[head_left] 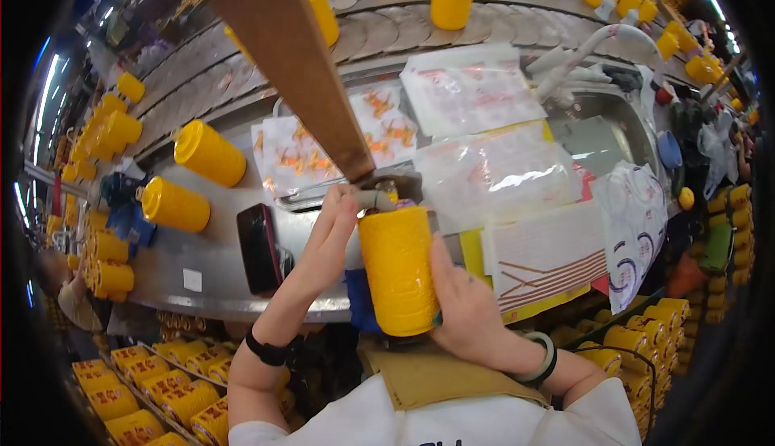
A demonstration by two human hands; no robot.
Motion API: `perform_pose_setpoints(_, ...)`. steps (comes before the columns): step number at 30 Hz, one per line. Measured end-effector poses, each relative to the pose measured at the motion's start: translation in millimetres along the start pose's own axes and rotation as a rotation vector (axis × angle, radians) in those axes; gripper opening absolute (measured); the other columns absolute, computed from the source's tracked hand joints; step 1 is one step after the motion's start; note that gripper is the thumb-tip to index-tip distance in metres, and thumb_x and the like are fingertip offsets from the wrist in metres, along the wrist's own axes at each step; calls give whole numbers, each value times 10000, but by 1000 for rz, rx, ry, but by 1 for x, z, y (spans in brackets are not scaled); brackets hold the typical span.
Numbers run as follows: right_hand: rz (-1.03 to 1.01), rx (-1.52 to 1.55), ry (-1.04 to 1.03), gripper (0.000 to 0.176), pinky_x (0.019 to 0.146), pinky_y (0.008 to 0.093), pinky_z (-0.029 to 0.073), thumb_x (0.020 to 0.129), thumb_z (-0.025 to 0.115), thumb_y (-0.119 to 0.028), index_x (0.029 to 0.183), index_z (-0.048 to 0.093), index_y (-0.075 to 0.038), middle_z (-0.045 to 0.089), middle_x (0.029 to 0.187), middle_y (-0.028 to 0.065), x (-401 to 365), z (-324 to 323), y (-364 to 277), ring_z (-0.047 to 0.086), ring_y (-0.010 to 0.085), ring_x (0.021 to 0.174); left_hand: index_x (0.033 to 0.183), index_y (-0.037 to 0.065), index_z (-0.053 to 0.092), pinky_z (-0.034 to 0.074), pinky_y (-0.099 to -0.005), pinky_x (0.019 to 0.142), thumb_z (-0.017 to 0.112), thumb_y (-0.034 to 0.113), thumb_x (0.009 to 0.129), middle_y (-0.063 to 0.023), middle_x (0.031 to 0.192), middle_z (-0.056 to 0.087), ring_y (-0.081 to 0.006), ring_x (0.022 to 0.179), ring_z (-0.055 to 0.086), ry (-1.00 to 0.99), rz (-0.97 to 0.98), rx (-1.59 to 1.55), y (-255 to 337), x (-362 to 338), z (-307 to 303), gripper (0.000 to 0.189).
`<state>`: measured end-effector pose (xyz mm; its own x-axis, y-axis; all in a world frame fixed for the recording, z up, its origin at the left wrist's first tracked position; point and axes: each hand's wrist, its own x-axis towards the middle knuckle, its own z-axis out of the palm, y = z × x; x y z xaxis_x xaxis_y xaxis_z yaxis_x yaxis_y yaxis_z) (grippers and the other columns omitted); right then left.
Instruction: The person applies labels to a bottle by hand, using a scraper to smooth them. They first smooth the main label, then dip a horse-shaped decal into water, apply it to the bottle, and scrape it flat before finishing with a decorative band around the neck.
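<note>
A yellow cylindrical container (398, 272) is held over the table's front edge, in front of my body. My right hand (468, 301) is wrapped round its right side and lower part. At its upper left end is my left hand (333, 232), with fingers bent towards the top of the container beside the foot of a wooden post. What those fingers hold, if anything, is too small to make out. A small shiny, colourful item (391, 191) shows just beyond the container's top.
A wooden post (307, 67) slants down to the metal table (218, 272). Left lie a dark phone (258, 248) and yellow containers (175, 204). Printed sheets (492, 171) cover the right, near a sink (622, 123). A conveyor (387, 34) with yellow containers runs behind; crates stand below.
</note>
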<state>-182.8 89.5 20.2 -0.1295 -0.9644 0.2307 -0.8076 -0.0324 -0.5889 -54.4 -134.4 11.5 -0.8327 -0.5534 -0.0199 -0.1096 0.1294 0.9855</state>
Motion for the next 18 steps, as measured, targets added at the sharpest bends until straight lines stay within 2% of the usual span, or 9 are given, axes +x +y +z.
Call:
perform_pose_setpoints(1,82,59,-12,1040,744,365,511,643,802,-86,1524,313,172,527,1445,351,2,6,6,598,302,855,1272,8,553,358,-319,1008,311,330,1156,-54,1147,530,-147,1029,464,-18,-18,-59,9,0,3,419)
perform_pose_setpoints(4,197,49,-91,945,712,358,501,658,765,-46,1496,382,166,535,1431,370,7,-6,-4,590,280,818,1267,-9,603,353,-324,1035,319,334,1153,-56,1144,492,-155,1072,452,11,-11,-33,5,0,2,459)
perform_pose_setpoints(6,-37,-133,-12,843,685,351,488,667,708,8,1457,457,158,526,1445,368,9,-12,-9,579,258,767,1269,-7,663,342,-326,1058,316,346,1151,-40,1090,414,-166,1084,432,15,-16,-143,13,1,8,510)
perform_pose_setpoints(8,-61,-117,15,774,673,339,480,663,659,48,1416,513,152,518,1457,368,8,-8,-9,564,249,728,1254,-8,649,335,-334,1079,307,352,1151,-62,1148,464,-174,1124,457,19,14,-56,14,0,8,507)
perform_pose_setpoints(11,-86,-82,14,800,682,339,484,643,673,39,1420,515,142,499,1480,365,5,-8,-2,561,253,720,1198,27,572,340,-339,1071,290,372,1152,-76,1146,557,-178,1087,479,105,-10,-104,10,-2,7,448)
perform_pose_setpoints(12,-66,-48,3,842,719,352,502,649,710,16,1447,477,144,473,1503,362,3,-9,1,586,274,770,1189,43,540,346,-337,1059,282,384,1152,-74,1130,578,-178,1062,480,171,-43,-150,8,-2,6,429)
perform_pose_setpoints(14,-47,-11,-8,890,756,364,520,654,746,-7,1474,438,147,447,1526,359,1,-7,5,611,295,820,1212,53,505,360,-333,1023,255,417,1153,-62,1129,586,-162,1055,479,140,76,49,-10,-2,-12,445)
perform_pose_setpoints(16,53,51,13,1040,859,396,537,651,837,-81,1525,326,156,402,1559,350,-1,-2,10,639,346,973,1210,49,495,369,-327,988,247,443,1148,-59,1191,599,-138,1108,501,132,34,-107,-24,-7,-13,469)
perform_pose_setpoints(18,65,59,3,1090,893,403,535,650,862,-108,1536,285,160,395,1561,349,-1,4,12,633,362,1029,1262,28,522,382,-317,998,320,376,1141,-56,1213,603,-135,1145,505,163,-42,-204,-21,-12,1,420)
